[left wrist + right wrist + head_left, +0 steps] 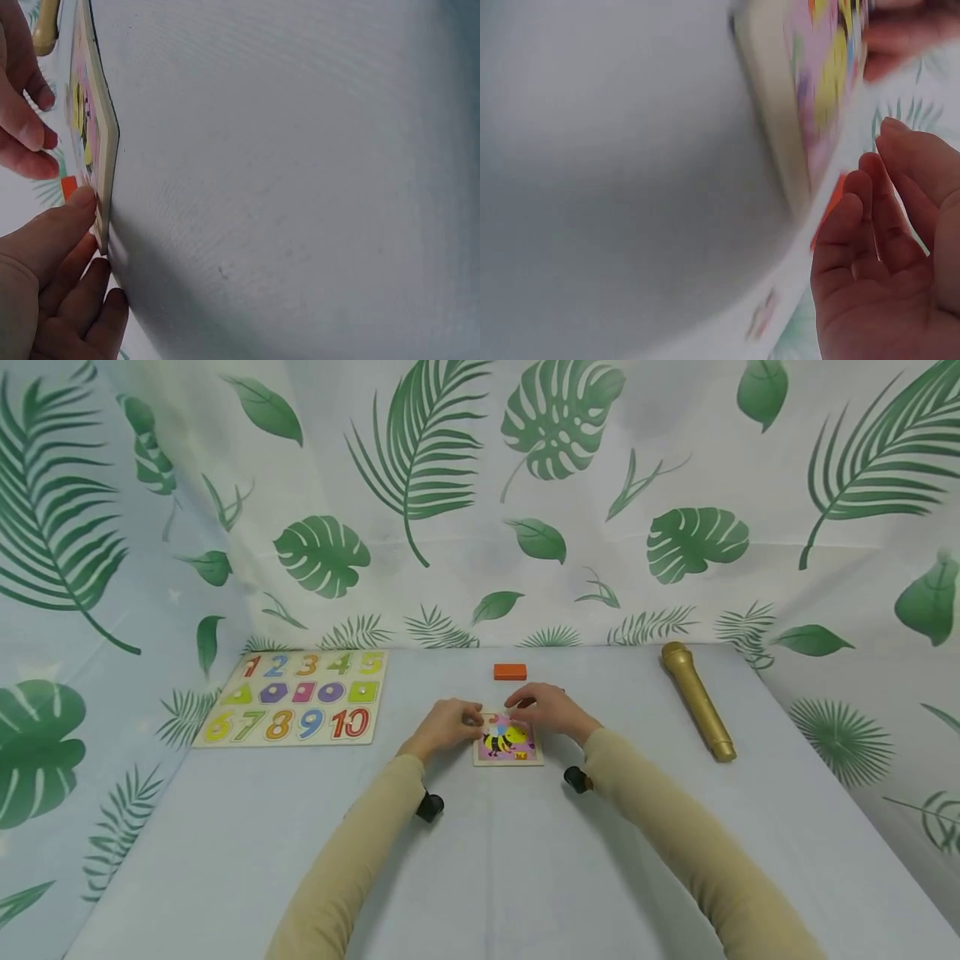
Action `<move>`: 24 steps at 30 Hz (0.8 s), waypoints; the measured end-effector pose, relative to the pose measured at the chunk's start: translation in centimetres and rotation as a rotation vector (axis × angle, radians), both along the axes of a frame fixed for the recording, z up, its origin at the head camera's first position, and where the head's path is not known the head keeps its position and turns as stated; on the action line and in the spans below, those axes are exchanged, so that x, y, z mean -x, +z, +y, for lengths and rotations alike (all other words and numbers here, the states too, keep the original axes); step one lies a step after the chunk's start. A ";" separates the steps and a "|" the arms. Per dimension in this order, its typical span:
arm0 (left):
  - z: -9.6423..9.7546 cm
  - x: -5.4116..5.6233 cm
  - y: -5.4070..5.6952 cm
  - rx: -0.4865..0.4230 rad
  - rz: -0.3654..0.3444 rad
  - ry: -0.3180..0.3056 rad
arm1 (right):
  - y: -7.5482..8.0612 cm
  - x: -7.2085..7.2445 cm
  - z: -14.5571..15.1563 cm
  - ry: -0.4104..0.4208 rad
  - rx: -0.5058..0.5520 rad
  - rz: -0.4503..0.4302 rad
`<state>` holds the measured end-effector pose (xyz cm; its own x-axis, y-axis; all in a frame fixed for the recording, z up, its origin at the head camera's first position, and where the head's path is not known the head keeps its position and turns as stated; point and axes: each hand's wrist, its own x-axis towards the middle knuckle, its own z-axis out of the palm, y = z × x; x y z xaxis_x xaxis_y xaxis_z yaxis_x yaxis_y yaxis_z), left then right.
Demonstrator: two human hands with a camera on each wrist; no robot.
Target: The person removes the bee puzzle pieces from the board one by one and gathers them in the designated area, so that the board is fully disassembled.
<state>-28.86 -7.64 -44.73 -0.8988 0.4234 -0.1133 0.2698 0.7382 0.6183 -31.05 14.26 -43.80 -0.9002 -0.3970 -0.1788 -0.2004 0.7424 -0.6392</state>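
A small square bee jigsaw puzzle (507,746) with a pale wooden frame lies on the table. At its left corner my left hand (60,270) pinches the frame, thumb on top and fingers curled along the side. My right hand (551,710) hovers at the puzzle's upper right in the head view. Its fingers (838,225) are loosely bent, with a gap to the thumb and nothing between them. Part of the puzzle's far edge is hidden behind the hands.
Just beyond the puzzle lies an orange block (510,672). A wooden number and shape board (288,697) is at the back left, a gold microphone (697,702) on the right. A small blurred reddish patch (762,315) shows in the right wrist view. Leaf-patterned cloth (450,560) walls the table.
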 end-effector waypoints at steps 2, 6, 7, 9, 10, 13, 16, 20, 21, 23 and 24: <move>0.0 0.0 0.0 -0.005 0.011 -0.010 | -0.4 -0.2 -0.8 0.019 0.007 -0.006; 0.0 -0.1 0.0 -0.006 0.021 -0.025 | -0.9 -0.6 -1.9 0.024 0.027 -0.028; 0.0 -0.1 0.0 -0.006 0.019 -0.027 | -1.0 -0.7 -2.0 0.025 0.034 -0.027; 0.0 -0.1 0.0 -0.005 0.018 -0.031 | -1.0 -0.8 -2.2 0.025 0.041 -0.020; 0.0 -0.1 0.1 -0.007 0.017 -0.033 | -1.1 -0.9 -2.3 0.023 0.043 -0.014; 0.0 0.0 0.0 -0.011 0.013 -0.037 | -1.1 -1.0 -2.7 0.016 0.041 0.003; 0.0 0.0 -0.2 -0.012 0.014 -0.035 | -1.1 -1.1 -3.0 0.000 0.037 0.009; 0.1 0.0 -0.3 -0.006 0.013 -0.026 | -1.0 -1.1 -3.4 -0.007 0.013 0.026; 0.1 0.0 -0.4 -0.003 0.015 -0.023 | -1.0 -1.1 -3.5 -0.010 0.008 0.026; 0.2 -0.1 -0.4 0.000 0.020 -0.016 | -1.1 -1.1 -3.6 -0.009 0.000 0.032; 0.2 -0.1 -0.4 -0.001 0.021 -0.013 | -1.1 -1.1 -3.7 -0.011 -0.001 0.029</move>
<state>-28.73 -7.46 -45.10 -0.8956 0.4348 -0.0939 0.2922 0.7342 0.6128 -29.97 10.60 -44.85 -0.9094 -0.3867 -0.1528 -0.2106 0.7452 -0.6326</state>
